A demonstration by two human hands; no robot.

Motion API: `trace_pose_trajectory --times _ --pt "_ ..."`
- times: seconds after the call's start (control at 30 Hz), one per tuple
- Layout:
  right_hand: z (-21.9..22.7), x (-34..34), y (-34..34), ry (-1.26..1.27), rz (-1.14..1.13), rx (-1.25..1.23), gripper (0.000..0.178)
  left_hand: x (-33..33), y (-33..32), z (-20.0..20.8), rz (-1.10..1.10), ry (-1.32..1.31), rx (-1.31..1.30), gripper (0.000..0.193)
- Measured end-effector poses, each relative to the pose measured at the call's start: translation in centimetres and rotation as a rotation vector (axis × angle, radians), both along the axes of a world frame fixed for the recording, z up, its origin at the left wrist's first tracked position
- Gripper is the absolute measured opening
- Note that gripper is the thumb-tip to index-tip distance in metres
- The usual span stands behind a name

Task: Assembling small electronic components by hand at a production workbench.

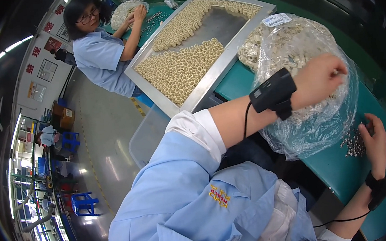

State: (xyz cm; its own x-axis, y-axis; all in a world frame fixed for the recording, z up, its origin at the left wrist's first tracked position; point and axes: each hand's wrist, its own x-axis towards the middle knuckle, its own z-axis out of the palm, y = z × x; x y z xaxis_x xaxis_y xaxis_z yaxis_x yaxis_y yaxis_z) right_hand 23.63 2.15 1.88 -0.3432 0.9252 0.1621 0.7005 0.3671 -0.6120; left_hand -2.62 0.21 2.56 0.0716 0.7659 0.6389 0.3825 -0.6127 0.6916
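Note:
A large clear plastic bag (pixel 292 136) full of small beige pieces (pixel 303 35) lies open on the green bench. Over its right side is my left hand (pixel 319 79), its fingers curled inward; what they hold, if anything, is too small to make out. Farther right, my right hand (pixel 375 142) rests beside a scatter of small shiny metal parts (pixel 354 144), thumb and fingers apart. Both wrists wear black strapped devices with cables. Left of the bag, a metal-framed tray (pixel 224 62) holds many beige pieces in packed rows, with a bare grey patch in its middle.
Across the tray a co-worker (pixel 100 55) in light blue has both hands at another bag of pieces (pixel 124 13), near more metal parts (pixel 153 21). A translucent bin (pixel 146 136) sits below the tray. Blue stools (pixel 85 204) and shelving stand far left.

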Motion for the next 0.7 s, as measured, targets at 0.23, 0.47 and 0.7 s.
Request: trace_pose_trajectory --times 0.23,0.47,0.7 --pt "-1.9 -0.2 0.7 -0.047 0.090 -0.049 0.020 5.5 1.6 0.3 -0.289 -0.207 -0.130 0.015" --pt "-1.5 -0.3 1.2 -0.102 0.056 -0.159 0.009 4.5 3.5 -2.6 -0.301 -0.357 -0.347 0.015" --pt "-3.0 0.9 2.0 -0.093 0.104 -0.029 0.003 4.4 3.4 -2.8 -0.321 -0.335 -0.346 0.014"
